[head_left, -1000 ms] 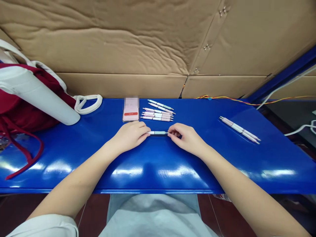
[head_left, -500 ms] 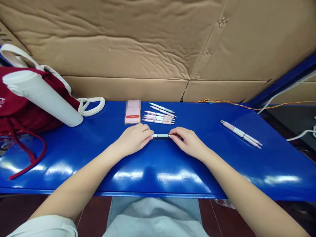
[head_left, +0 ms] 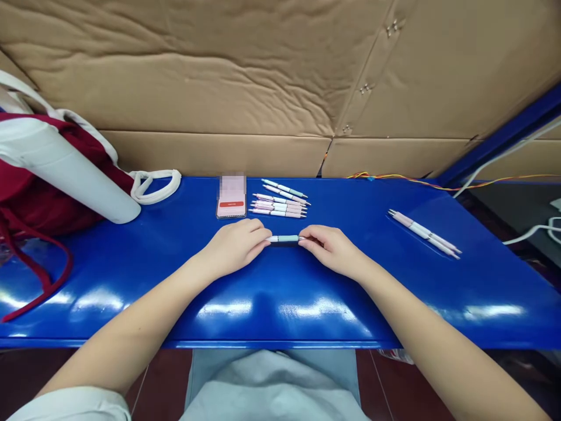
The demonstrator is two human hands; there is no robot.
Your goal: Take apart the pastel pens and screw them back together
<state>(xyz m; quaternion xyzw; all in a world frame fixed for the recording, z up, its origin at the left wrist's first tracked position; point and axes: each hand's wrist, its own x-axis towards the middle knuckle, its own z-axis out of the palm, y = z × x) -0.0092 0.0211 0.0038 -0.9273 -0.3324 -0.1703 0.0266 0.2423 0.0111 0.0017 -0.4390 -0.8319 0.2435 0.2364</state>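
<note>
Both my hands rest on the blue table, pinching a pale blue and white pen point(head_left: 284, 238) between them. My left hand point(head_left: 234, 248) grips its left end with the fingertips. My right hand point(head_left: 328, 248) holds its right end, so the pen's tip is hidden by my fingers. The pen lies level, just above the tabletop, and only its middle shows. Beyond my left hand lies a phone point(head_left: 231, 196) with a red button on its screen, and a group of slim pastel pens point(head_left: 278, 204) lies beyond the held pen.
A blue table point(head_left: 280, 316) runs across the view, backed by a cardboard wall point(head_left: 210, 88). A pink-and-white pen bundle point(head_left: 424, 234) lies right. A white bottle point(head_left: 65, 169) rests on a red bag point(head_left: 39, 175) at left. Orange-yellow wires point(head_left: 407, 180) run along the back.
The view shifts slightly from frame to frame. My hands stay on the pen's two ends, and the left fingertips now cover a little more of it.
</note>
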